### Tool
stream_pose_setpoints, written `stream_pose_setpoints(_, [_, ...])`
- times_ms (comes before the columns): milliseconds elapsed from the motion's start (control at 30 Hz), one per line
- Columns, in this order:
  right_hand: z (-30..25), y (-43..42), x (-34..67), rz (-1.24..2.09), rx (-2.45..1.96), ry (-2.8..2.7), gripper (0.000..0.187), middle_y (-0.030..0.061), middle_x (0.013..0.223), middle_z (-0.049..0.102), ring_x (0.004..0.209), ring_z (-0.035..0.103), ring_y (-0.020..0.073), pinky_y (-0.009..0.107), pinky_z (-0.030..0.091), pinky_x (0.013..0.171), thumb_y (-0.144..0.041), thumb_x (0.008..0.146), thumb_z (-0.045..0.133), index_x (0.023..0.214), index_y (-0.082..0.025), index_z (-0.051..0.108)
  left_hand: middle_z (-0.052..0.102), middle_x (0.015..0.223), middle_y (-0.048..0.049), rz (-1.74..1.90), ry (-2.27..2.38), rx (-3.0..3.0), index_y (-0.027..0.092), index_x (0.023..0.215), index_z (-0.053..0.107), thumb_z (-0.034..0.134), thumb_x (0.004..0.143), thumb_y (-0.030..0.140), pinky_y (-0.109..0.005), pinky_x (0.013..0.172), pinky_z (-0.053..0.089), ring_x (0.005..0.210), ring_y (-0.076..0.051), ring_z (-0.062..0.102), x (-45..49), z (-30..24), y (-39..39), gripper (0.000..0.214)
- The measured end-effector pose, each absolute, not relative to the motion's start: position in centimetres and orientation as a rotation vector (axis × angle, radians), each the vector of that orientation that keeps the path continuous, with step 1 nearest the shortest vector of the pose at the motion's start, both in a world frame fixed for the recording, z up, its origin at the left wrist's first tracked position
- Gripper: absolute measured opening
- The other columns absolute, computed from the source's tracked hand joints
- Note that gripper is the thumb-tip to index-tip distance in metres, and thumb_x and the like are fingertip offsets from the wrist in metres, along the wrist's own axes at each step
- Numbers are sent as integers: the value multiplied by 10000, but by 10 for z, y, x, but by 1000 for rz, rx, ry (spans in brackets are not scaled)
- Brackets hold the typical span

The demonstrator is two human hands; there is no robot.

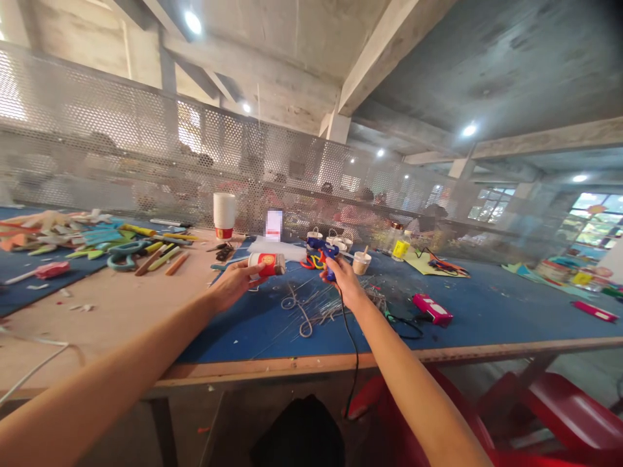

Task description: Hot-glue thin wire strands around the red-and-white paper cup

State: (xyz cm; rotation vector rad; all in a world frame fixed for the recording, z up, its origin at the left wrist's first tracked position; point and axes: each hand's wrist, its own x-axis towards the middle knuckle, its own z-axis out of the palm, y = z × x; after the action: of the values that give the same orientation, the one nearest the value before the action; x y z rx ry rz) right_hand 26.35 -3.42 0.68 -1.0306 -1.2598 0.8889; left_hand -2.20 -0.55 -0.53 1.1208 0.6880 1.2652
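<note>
My left hand [232,283] is closed around a red and white paper cup [267,264], held on its side above the blue mat [272,324]. My right hand [343,275] grips a blue glue gun [322,248] just right of the cup, its nozzle pointing toward the cup. The gun's black cord [351,350] runs down over the table's front edge. Under both hands lies a tangle of thin wires and white string [311,308].
An upright stack of white cups [224,216] stands at the back. Scissors, sticks and foam scraps [117,246] litter the left. A pink box [432,309] lies to the right, small pots [361,262] behind. Red chairs [549,408] sit below. Other people sit behind the mesh screen [146,149].
</note>
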Motion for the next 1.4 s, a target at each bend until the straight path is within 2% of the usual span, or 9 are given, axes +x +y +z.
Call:
stream_pose_setpoints(100, [12,-39,253,1108,-877,-1182,492,2,890,719,627,639,107,240,565,593,-536,685,850,995,-213,645,821,892,-88,1265,689,1123,148,830,779,965,596,275,-333,796,592,849,-220,730,-21,-6,-6,325])
stream_pose_setpoints(200, [21,-39,244,1208,-819,-1189,451,6,874,713,612,599,81,191,503,530,-482,688,864,968,-190,665,826,919,-97,1258,690,1127,144,881,794,957,631,298,-334,820,591,852,-216,737,-21,-8,-5,335])
stream_pose_setpoints(333, [33,-30,232,1132,-806,-1250,368,-55,641,598,515,474,62,179,379,461,-471,726,832,825,-185,622,827,984,-128,1268,703,1144,137,903,806,934,677,311,-352,861,592,895,-236,755,-19,-10,-3,313])
stream_pose_setpoints(400, [35,-23,227,1031,-827,-1335,363,-70,556,541,486,435,69,198,355,460,-499,761,792,781,-188,605,827,987,-136,1278,714,1158,138,897,811,927,686,311,-354,862,593,902,-244,759,-19,-11,-3,296])
stream_pose_setpoints(567, [26,-16,224,858,-890,-1442,376,-66,497,518,475,435,89,233,376,504,-539,810,731,744,-196,593,826,1013,-128,1272,736,1179,158,901,824,923,697,335,-353,894,592,951,-246,750,-16,-2,-6,288])
stream_pose_setpoints(800, [22,-26,230,777,-913,-1430,336,-51,519,575,488,505,116,247,438,529,-493,837,696,924,-169,689,833,918,-101,1263,825,1195,176,822,820,989,550,360,-333,805,597,866,-242,750,-9,16,6,369])
stream_pose_setpoints(1067, [19,-26,229,758,-941,-1486,263,-54,483,580,442,525,119,239,447,516,-410,860,658,944,-167,715,835,976,-122,1239,771,1228,179,858,828,952,618,386,-371,870,583,954,-278,755,9,0,25,341])
stream_pose_setpoints(1267, [16,-31,230,595,-1073,-1595,330,-36,480,576,459,547,126,256,463,566,-498,909,661,810,-187,715,829,1016,-133,1265,747,1184,159,918,818,950,625,345,-383,883,588,1008,-294,751,1,-3,21,371])
stream_pose_setpoints(1400, [16,-39,226,498,-1119,-1648,292,-39,504,579,486,580,149,281,479,599,-498,907,684,884,-211,733,829,965,-135,1279,729,1155,142,883,809,962,595,311,-399,896,582,1003,-302,751,-3,0,19,367])
